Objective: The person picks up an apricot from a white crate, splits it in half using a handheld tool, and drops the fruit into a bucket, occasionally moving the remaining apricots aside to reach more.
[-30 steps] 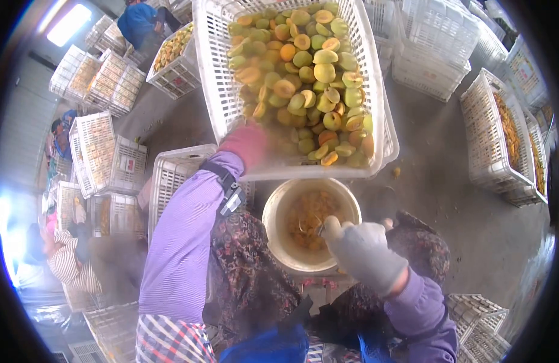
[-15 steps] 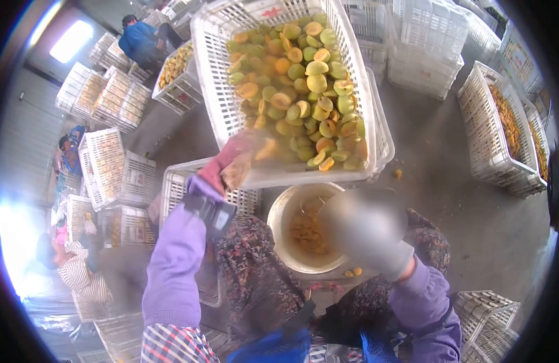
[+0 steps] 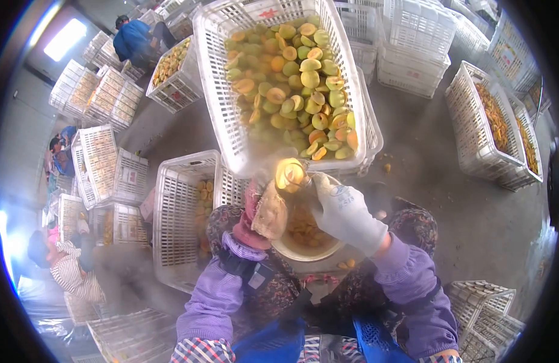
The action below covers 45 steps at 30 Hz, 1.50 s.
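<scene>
My left hand (image 3: pixel 263 213), in a pink glove with a tan patch, is closed on a halved apricot (image 3: pixel 289 173), its orange inside showing. My right hand (image 3: pixel 347 216), in a pale grey glove, is closed on a slim tool (image 3: pixel 306 181), mostly hidden, whose tip meets the fruit. Both hands are above a white bucket (image 3: pixel 309 258) with orange-brown pieces (image 3: pixel 306 228) inside. Just beyond them, a white crate (image 3: pixel 210 91) holds many green-yellow and orange apricot halves (image 3: pixel 309 78).
Another white crate (image 3: pixel 170 227) with some fruit stands by my left knee. Crates of orange pieces (image 3: pixel 494 118) are at the right, and stacked crates (image 3: pixel 415 45) behind. A few fruit bits (image 3: pixel 347 264) lie near the bucket. Other people (image 3: pixel 134 41) sit at the left.
My left hand has come back from the fruit crate toward me with an apricot half. My right hand has moved left to meet it over the bucket.
</scene>
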Tool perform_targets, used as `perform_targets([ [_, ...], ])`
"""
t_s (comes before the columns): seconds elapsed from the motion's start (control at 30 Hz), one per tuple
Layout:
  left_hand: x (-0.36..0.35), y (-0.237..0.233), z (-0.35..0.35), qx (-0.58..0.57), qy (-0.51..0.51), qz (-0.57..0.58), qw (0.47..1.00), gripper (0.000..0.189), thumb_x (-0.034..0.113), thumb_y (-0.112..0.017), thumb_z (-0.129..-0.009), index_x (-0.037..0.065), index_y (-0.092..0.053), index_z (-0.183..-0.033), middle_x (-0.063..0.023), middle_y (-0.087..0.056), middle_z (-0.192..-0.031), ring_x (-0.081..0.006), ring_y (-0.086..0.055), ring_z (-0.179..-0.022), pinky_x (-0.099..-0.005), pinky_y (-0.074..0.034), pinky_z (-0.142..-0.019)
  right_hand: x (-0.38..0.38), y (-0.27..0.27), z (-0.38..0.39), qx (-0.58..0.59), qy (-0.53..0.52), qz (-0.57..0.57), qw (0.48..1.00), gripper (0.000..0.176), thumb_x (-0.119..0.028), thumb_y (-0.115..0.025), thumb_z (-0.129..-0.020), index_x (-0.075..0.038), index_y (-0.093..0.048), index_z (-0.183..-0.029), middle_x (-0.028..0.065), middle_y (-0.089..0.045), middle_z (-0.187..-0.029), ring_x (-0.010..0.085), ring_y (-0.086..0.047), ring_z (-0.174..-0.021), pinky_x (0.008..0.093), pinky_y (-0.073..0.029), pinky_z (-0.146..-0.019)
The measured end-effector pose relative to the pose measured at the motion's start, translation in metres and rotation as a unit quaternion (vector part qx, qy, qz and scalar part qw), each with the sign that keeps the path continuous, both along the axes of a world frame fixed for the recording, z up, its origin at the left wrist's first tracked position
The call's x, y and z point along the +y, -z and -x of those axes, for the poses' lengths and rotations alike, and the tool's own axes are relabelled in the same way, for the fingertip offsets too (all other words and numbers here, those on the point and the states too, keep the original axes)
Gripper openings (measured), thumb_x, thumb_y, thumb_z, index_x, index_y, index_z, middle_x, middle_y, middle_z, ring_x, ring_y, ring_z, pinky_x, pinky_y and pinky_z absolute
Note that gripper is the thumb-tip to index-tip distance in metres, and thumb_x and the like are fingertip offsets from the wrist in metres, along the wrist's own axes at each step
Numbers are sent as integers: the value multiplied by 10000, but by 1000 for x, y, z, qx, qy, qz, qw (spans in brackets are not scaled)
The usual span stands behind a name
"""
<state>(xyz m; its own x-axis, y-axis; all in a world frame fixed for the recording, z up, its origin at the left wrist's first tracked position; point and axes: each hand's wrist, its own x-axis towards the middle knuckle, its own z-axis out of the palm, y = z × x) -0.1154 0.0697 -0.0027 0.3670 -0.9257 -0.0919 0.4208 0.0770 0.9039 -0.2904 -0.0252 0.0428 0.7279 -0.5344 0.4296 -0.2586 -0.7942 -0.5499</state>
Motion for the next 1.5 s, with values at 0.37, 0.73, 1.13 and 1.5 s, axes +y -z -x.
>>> perform_targets([
  [0.37, -37, -3, 10, -425, -103, 17, 899, 373, 242, -693, -853, -14, -550, -1082, -90, -652, -894, -184, -640, -820, -295, -525, -724, 3, 23, -15, 97, -30, -161, 982, 512, -157, -592, -782, 88, -477, -1217, 209, -653, -798, 379, -647, -745, 433, -516, -670],
  [0.73, -36, -2, 13, -120, -78, 13, 990, 287, 106, -671, -866, 10, -534, -1099, -83, -639, -917, -168, -625, -817, -296, -529, -718, -4, -8, -12, 106, -78, -324, 937, 252, -137, -557, -849, 22, -548, -1044, 192, -648, -783, 335, -650, -668, 401, -519, -602],
  [1.13, -26, -15, 16, 229, -9, -40, 972, 365, 405, -445, -996, 75, -529, -1126, -144, -611, -952, -263, -633, -876, -364, -559, -702, 3, -3, -7, 100, -77, -336, 933, 296, -110, -564, -819, 29, -537, -1079, 222, -624, -830, 413, -619, -834, 440, -497, -738],
  [1.5, -35, -9, 18, -72, -7, 50, 996, 424, 431, -488, -977, 19, -543, -1061, -127, -618, -927, -231, -634, -797, -336, -552, -707, -1, -5, -12, 122, -119, -480, 861, 178, -173, -539, -896, -8, -559, -958, 46, -590, -717, 137, -575, -612, 291, -466, -571],
])
